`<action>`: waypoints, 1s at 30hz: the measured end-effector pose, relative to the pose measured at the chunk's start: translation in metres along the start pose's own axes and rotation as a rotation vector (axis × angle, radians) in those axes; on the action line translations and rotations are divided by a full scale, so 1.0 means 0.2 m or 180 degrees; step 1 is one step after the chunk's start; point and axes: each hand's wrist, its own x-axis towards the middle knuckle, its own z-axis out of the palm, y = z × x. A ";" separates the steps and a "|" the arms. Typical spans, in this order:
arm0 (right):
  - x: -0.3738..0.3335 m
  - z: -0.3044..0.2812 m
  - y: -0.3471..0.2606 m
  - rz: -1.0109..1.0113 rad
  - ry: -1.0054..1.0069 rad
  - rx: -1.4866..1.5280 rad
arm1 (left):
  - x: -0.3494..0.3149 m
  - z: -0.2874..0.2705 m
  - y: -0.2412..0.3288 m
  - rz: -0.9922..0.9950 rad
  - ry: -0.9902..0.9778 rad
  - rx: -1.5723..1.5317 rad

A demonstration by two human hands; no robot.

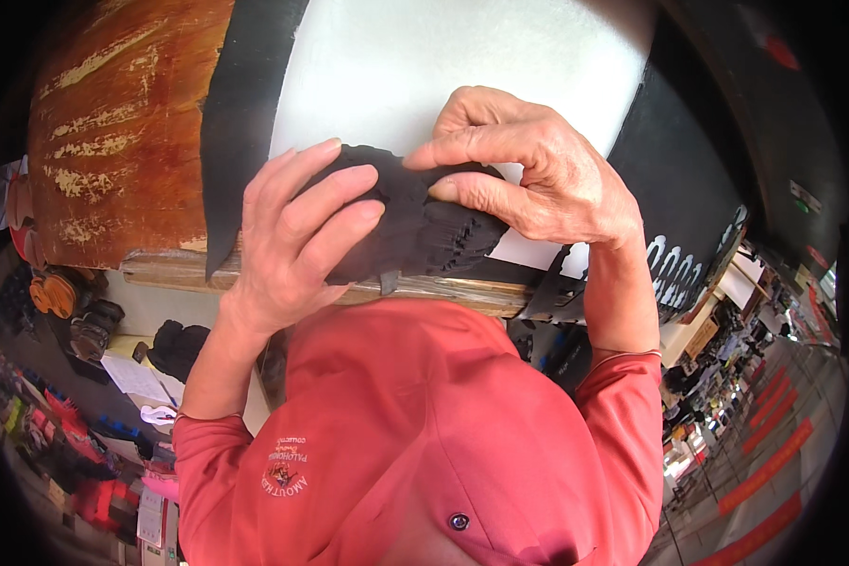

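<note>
The left hand [297,236] lies flat on a piece of black cloth [415,226], with the fingers stretched and close together, pressing the cloth from the left side; it does not close around it. The right hand [528,174] comes from the right and pinches the top of the same cloth between the thumb and the forefinger, the other fingers are curled above. The cloth is bunched and folded between the two hands, and one edge of it, near the right thumb, looks frayed or cut in small steps. It rests on a wooden ledge [462,294] that runs across the middle of the picture, just in front of a white board [396,66] with a black border. At the left of the board there is a worn brown wooden panel [113,123] with pale scratches. Below the hands the person's red shirt [415,434] fills the lower part of the view, with long sleeves and a small dark button. On the far right red strips [769,467] lie on the grey floor.
</note>
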 end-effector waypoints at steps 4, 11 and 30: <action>0.00 0.02 0.03 -0.0138 0.0029 0.0231 | -0.02 0.02 -0.01 0.0037 0.0065 0.0043; 0.04 0.03 0.11 -0.0471 0.0090 0.0250 | -0.03 0.01 0.00 -0.0075 -0.0025 0.0072; 0.07 0.09 0.18 -0.0586 0.0458 0.0357 | -0.02 0.00 -0.01 -0.0101 -0.0141 0.0003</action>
